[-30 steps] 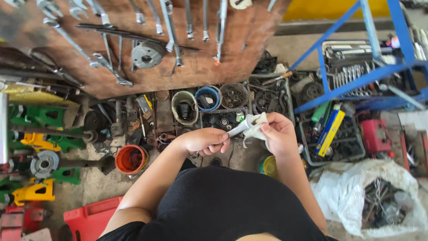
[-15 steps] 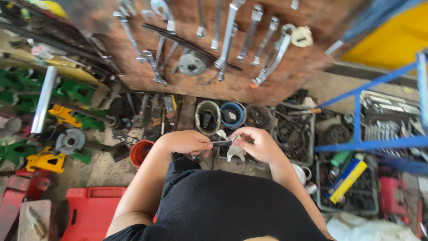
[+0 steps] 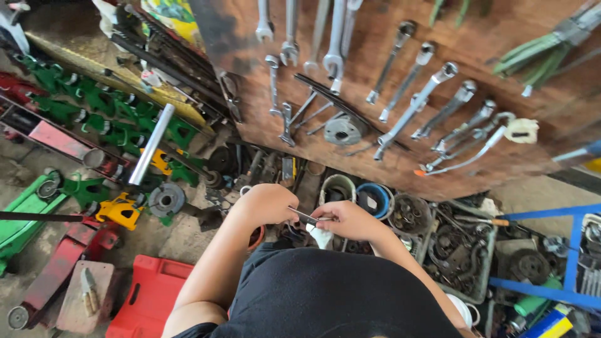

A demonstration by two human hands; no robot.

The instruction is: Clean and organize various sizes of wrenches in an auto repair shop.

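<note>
— What is held by the hands?

— A thin metal tool (image 3: 305, 216) is gripped at one end by the closed left hand (image 3: 268, 203); its other end is pinched by the right hand (image 3: 348, 220), together with a white rag (image 3: 322, 236). Both are held in front of the body, above the cluttered floor (image 3: 163, 241).

— And what is seen around them?

— Wrenches (image 3: 416, 100) are hung on a wooden board (image 3: 501, 75) above. A blue tub (image 3: 374, 199) is set just beyond the right hand; a red case (image 3: 147, 300) lies at the lower left.

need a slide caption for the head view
Both hands, left and right, hold a thin metal tool and a white cloth below a board of hanging wrenches.
</note>
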